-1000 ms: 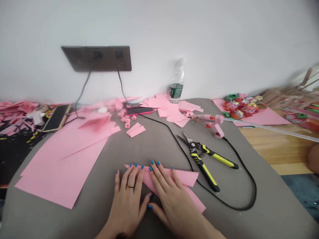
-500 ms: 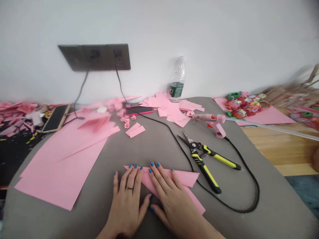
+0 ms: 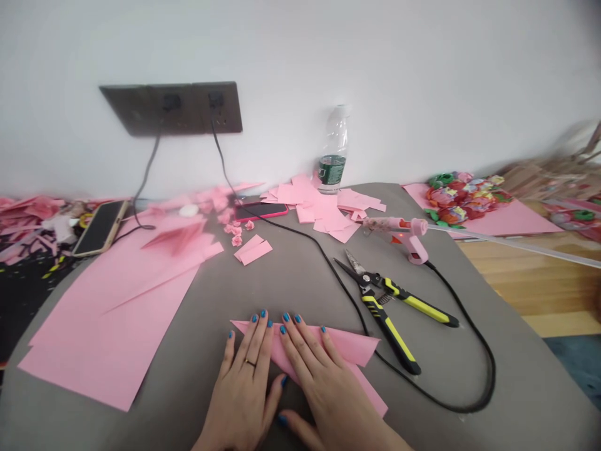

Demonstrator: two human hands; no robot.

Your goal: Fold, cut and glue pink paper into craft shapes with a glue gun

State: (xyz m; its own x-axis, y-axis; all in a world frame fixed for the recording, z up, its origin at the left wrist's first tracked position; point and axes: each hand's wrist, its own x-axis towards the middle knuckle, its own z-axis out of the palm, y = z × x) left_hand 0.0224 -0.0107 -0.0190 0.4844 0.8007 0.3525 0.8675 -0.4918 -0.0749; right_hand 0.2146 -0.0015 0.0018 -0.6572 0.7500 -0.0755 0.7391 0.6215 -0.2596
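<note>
A folded sheet of pink paper (image 3: pixel 354 344) lies on the grey table in front of me, its narrow point to the left and two flaps fanning out on the right. My left hand (image 3: pixel 246 376) rests flat on the paper's left part, fingers stretched out, a ring on one finger. Beside it, my right hand (image 3: pixel 314 369) presses flat on the middle of the sheet with its fingers extended. Both hands partly cover the paper and the fold under them. Neither grips anything.
Yellow-and-black shears (image 3: pixel 387 300) lie spread to the right, beside a pink glue gun (image 3: pixel 406 235) and its looping black cord. Large pink sheets (image 3: pixel 103 351) lie left. Pink paper pieces (image 3: pixel 328 216), a pink phone (image 3: pixel 263 211) and a plastic bottle (image 3: pixel 334 153) stand along the wall.
My left hand has shifted slightly right, and its fingers now lie closer together on the paper. The view has moved a little; the folded sheet stays under both hands.
</note>
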